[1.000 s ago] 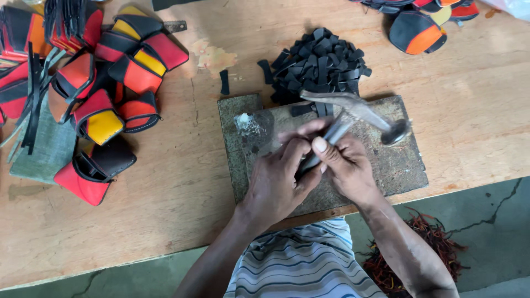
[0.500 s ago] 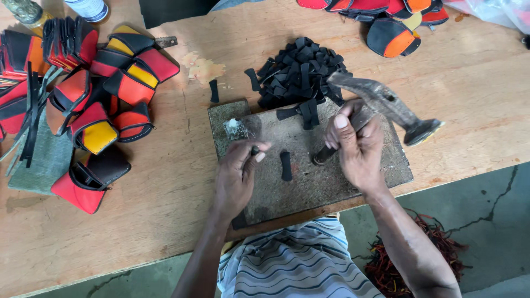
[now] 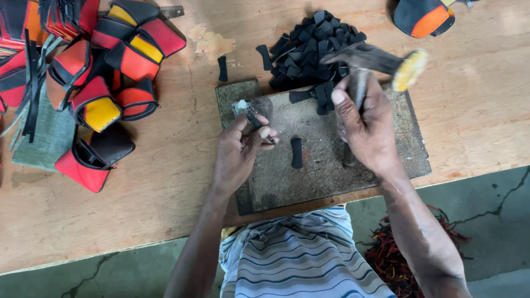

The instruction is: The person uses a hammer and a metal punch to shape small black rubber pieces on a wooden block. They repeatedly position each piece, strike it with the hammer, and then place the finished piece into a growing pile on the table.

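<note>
Since earlier I raised the hammer [image 3: 381, 60] in my right hand [image 3: 367, 124]; left hand [image 3: 240, 152] pinched a punch [image 3: 251, 116]; one strip [image 3: 296, 152] lay uncut, pile [image 3: 314, 47] at twelve o'clock.

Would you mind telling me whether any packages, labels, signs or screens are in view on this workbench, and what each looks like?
None: no package, label, sign or screen shows.
Nearest thing to goods: sewn pouches, piled at the table's far left, red, orange, yellow and black.
Black cut pieces: a heap behind the grey work pad.
The left hand and right hand work over that pad.
</note>
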